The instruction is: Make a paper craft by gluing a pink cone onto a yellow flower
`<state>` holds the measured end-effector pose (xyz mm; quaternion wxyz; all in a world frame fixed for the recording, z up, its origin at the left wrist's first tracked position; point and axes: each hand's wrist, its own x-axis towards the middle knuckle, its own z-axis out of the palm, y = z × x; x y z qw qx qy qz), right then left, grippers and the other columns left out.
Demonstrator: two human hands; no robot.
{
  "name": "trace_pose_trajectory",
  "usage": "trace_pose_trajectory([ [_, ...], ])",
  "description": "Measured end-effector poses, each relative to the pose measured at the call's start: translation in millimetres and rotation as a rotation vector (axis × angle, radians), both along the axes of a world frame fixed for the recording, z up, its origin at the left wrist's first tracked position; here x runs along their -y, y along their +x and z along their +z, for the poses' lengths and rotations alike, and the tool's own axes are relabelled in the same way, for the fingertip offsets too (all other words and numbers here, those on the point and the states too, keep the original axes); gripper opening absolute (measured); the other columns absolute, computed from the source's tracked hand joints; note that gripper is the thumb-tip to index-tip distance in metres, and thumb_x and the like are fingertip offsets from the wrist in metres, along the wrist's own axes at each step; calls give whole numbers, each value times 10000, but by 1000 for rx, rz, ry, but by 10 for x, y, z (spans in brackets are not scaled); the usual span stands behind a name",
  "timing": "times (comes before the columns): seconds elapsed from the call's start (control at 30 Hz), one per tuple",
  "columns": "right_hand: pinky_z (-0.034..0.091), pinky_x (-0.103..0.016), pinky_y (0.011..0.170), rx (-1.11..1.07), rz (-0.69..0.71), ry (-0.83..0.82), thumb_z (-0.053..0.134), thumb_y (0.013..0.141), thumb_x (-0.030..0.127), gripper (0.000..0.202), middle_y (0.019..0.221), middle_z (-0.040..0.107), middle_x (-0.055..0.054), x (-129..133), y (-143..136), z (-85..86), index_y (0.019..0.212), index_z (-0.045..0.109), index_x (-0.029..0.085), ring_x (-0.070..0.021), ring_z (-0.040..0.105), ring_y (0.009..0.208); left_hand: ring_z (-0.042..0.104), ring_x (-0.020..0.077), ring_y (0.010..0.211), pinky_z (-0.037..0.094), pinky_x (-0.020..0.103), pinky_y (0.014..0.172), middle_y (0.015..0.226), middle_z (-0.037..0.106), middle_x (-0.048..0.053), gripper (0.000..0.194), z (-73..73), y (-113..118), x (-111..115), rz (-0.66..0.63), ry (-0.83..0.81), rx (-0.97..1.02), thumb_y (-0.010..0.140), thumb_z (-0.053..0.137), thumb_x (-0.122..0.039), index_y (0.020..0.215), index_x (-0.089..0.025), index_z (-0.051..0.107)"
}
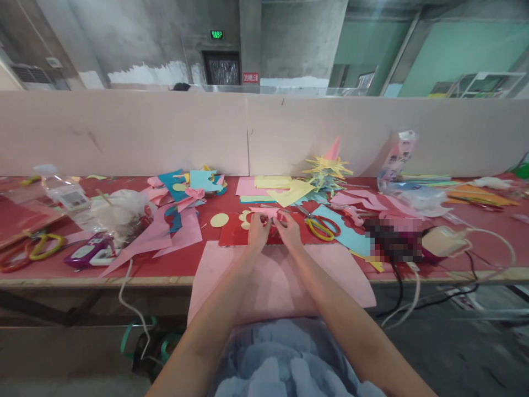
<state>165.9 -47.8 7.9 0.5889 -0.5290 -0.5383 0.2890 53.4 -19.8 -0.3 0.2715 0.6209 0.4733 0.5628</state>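
Note:
My left hand point(258, 231) and my right hand point(288, 229) are close together, fingers pinched on a small piece of pink paper point(265, 211). Below them lies a dark red sheet point(231, 236). On that sheet, beside my left hand, shows a pale yellow flower-shaped cutout point(244, 219), partly covered by the hand. A yellow paper oval point(219, 220) rests just left of it. Right of my right hand are scissors point(320, 227) with yellow and red handles. A large pink sheet point(281, 275) spreads under my wrists and hangs over the table's front edge.
Yellow and pink paper point(273, 182) is stacked behind my hands, near a fringed paper cone point(328, 165). Paper scraps point(182, 229), a purple glue gun point(91, 251), more scissors point(35, 248) and a plastic bottle point(61, 187) are leftward. A white plug with cables point(444, 242) lies right.

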Motion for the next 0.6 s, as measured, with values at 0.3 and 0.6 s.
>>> trace_pose_trajectory([
  [0.3,417,-264,450,-85,-11,-25,584,684,523,357,616,654,-13,-1,19,26,854,586,210,-169,578,461,519,144,776,407,284,724,835,534,39,220,24,23,10,-35,-64,112,686,650,-251,826,-167,503],
  [0.6,386,-259,385,-281,9,-10,583,672,543,378,667,662,-18,-125,76,-43,847,536,211,-153,561,408,559,173,864,418,305,810,865,588,64,272,41,-3,-66,-35,-196,395,703,641,-378,830,-168,524],
])
